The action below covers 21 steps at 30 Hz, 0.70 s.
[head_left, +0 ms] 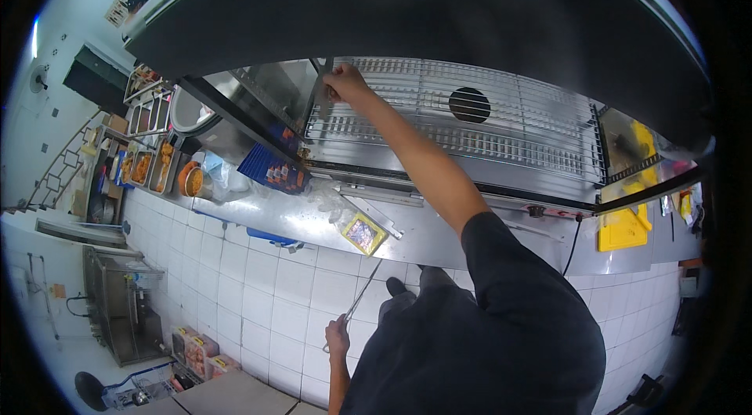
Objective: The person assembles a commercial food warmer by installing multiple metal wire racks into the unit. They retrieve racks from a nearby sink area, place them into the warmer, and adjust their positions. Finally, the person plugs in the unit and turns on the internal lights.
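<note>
My right arm stretches into a warming cabinet with a wire rack [517,129]. My right hand [347,84] is closed at the rack's left end, beside a grey metal strip [324,98]; what its fingers pinch is hidden. Down at my left side, my left hand [337,335] is wrapped round the handle end of long thin metal tongs [362,294], whose tips point up toward the counter edge. The rack bars carry no food, and a dark round opening [469,105] shows beneath them.
On the steel counter [301,219] lie a yellow packet [364,234] and crumpled clear plastic. Blue printed boxes [276,167] and trays of fried food [164,164] stand to the left. A yellow board [623,229] is at the right. The cabinet's dark top [423,8] overhangs my arm.
</note>
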### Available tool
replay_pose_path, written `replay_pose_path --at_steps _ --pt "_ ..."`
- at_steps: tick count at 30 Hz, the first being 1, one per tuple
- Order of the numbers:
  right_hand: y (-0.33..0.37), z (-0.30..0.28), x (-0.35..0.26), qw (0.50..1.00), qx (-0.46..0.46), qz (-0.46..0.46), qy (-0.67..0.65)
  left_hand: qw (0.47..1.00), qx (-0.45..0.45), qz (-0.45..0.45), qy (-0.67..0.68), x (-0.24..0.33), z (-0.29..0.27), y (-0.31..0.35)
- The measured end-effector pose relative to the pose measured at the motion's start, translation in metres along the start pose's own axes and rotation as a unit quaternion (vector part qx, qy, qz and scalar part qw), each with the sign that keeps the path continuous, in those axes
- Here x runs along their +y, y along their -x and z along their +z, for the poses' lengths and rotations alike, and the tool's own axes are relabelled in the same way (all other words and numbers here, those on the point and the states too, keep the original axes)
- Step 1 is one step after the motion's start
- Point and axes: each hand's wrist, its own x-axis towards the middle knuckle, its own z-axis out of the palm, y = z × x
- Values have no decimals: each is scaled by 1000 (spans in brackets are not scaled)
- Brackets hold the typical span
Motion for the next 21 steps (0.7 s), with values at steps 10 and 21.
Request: replay_pose_path --at_steps 10,21 --pt "-33 36 0 997 0 -78 3 985 116 -114 51 3 12 -25" --pt "-36 52 -8 994 31 -104 -9 955 89 -204 196 -5 -4 -46"
